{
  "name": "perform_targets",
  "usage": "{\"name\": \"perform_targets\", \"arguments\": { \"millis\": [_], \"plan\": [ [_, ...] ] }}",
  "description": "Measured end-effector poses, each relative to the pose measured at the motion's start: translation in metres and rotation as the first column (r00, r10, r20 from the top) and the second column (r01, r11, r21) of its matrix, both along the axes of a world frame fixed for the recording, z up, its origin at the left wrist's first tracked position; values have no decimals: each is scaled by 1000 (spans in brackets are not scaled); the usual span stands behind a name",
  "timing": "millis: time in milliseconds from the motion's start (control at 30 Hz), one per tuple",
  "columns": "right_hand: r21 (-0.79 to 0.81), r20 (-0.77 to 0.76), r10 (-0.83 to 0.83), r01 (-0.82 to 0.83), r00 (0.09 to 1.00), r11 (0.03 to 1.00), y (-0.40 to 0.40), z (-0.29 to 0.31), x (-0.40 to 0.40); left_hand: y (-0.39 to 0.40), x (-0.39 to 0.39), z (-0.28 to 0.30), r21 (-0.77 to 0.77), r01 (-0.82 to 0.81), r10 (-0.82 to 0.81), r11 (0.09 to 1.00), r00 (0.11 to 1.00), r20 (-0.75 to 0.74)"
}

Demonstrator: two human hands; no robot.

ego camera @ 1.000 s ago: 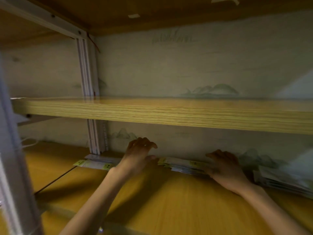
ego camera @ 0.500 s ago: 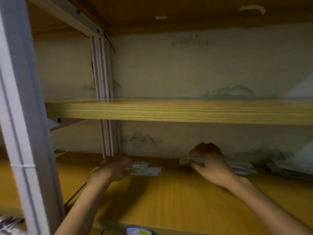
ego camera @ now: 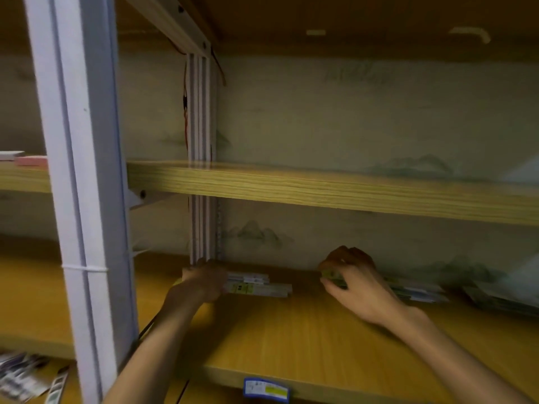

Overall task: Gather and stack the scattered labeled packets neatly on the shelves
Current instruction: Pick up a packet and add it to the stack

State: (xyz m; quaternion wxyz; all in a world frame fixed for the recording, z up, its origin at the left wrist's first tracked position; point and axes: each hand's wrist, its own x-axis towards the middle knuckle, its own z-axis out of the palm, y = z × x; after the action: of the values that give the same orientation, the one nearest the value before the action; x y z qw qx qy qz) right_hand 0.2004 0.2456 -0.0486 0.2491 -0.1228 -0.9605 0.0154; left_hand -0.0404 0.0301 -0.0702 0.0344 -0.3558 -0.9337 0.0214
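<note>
On the lower wooden shelf (ego camera: 291,339), my left hand (ego camera: 204,282) grips the left end of a small stack of flat labeled packets (ego camera: 259,285) lying near the rear upright. My right hand (ego camera: 354,279) is curled around the left end of a second stack of packets (ego camera: 417,291) against the back wall; a yellow-green label shows between its fingers. The two stacks lie apart, with bare shelf between them. A third pile of packets (ego camera: 501,298) sits at the far right, blurred.
A white metal upright (ego camera: 84,199) stands close at front left, another upright (ego camera: 202,158) at the back. The middle shelf board (ego camera: 335,189) overhangs the hands. Loose packets (ego camera: 23,377) lie at bottom left. A blue price tag (ego camera: 267,389) sits on the shelf's front edge.
The left hand has slid its packets leftward toward the rear upright and gripped them. The right hand has moved to the left end of its stack. The view shifted right and closer.
</note>
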Motion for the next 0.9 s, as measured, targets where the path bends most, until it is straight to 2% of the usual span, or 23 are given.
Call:
{"name": "perform_targets", "arguments": {
  "millis": [167, 333, 400, 500, 600, 700, 900],
  "plan": [
    [10, 1, -3, 3, 1000, 1000, 4, -7, 6, 2, -8, 5, 60, 27, -36, 998, 985, 168],
    [6, -10, 8, -7, 1000, 1000, 10, -13, 11, 1, -9, 13, -32, 40, -34, 999, 987, 160],
    [1, -8, 11, -11, 1000, 1000, 12, -15, 12, 0, -7, 15, -15, 52, -49, 999, 985, 167],
    [2, -18, 24, -24, 1000, 1000, 11, -15, 10, 4, -1, 13, 88, 120, -137, 989, 965, 225],
    [21, -20, 46, -46, 999, 999, 4, -14, 6, 15, 14, 12, 258, 180, -239, 949, 946, 219],
    [65, -44, 56, -54, 997, 996, -5, -12, 2, 31, 29, 15, 436, 232, -339, 870, 922, 185],
    [184, -60, 0, 11, 998, 983, -9, -4, -4, 54, 62, 34, 634, 298, -439, 713, 896, 72]
  ]
}}
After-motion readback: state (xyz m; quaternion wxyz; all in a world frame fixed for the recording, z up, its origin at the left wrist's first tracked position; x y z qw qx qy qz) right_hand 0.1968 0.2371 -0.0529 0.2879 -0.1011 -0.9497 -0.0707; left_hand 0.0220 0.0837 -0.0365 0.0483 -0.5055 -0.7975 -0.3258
